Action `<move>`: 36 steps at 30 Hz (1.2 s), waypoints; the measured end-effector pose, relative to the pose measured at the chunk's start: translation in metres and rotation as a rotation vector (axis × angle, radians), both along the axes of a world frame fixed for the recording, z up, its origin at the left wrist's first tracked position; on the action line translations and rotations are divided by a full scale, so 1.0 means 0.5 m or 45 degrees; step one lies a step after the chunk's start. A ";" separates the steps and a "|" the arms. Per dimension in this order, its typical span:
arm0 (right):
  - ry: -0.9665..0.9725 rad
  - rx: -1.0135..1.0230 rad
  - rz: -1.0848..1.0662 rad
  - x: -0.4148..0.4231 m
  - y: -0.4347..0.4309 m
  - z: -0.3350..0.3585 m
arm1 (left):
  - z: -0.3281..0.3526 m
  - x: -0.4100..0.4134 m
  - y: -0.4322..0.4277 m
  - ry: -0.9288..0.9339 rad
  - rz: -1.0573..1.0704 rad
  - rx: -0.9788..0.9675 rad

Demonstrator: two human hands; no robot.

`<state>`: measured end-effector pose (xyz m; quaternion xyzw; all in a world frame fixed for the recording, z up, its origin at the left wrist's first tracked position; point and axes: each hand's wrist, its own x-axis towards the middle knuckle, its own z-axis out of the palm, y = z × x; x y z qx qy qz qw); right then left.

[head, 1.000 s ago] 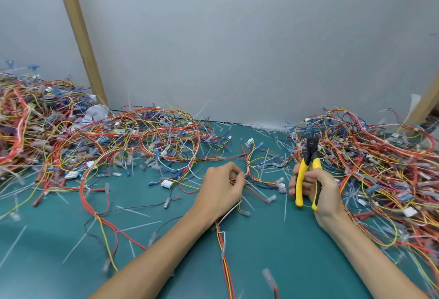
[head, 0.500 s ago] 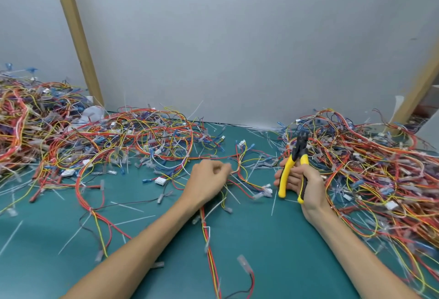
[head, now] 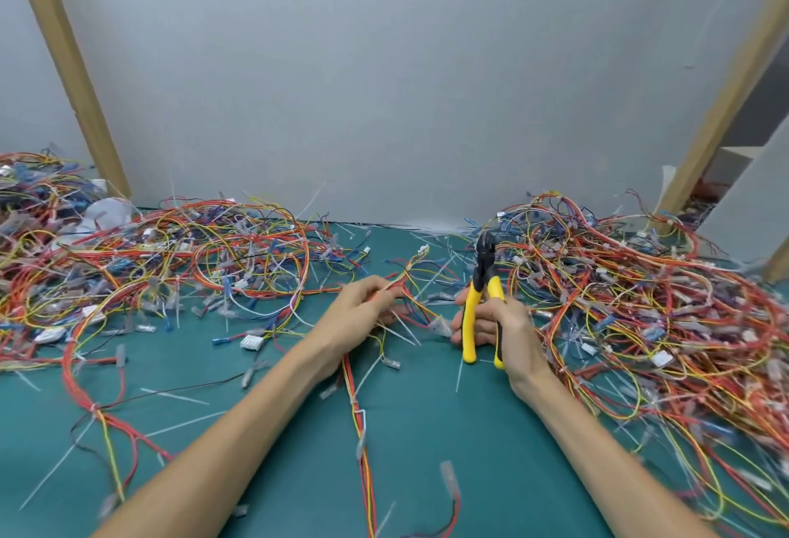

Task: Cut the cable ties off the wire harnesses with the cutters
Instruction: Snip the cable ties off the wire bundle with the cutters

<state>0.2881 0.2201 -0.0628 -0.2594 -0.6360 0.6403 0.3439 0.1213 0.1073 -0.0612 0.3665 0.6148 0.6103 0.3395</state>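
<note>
My left hand point(head: 360, 309) pinches a red, yellow and orange wire harness point(head: 363, 422) at the middle of the green mat; the harness trails toward me and away to a white connector point(head: 422, 250). A white cable tie point(head: 405, 330) sticks out just right of that hand. My right hand point(head: 501, 330) grips the yellow-handled cutters point(head: 480, 302) upright, with the black jaws pointing away from me and apart from the harness. Whether the jaws are closed is too blurred to tell.
Big tangles of coloured harnesses lie on the left point(head: 141, 268) and right point(head: 640, 307) of the green mat point(head: 427, 452). Cut white ties point(head: 175, 396) and loose connectors litter the mat. A grey wall stands behind, with wooden posts point(head: 64, 63) at both sides.
The view has shifted, so both hands sit a little further from me. My left hand stays on the same harness and my right hand keeps the cutters upright.
</note>
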 end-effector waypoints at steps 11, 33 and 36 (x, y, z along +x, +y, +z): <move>-0.069 0.045 0.081 0.004 0.003 0.001 | -0.016 -0.002 -0.013 0.071 0.128 0.136; -1.522 0.971 0.380 0.054 0.001 0.168 | -0.017 0.001 -0.021 0.083 0.117 0.155; -1.498 1.002 0.364 0.050 -0.001 0.158 | -0.013 0.003 -0.020 0.098 0.102 0.158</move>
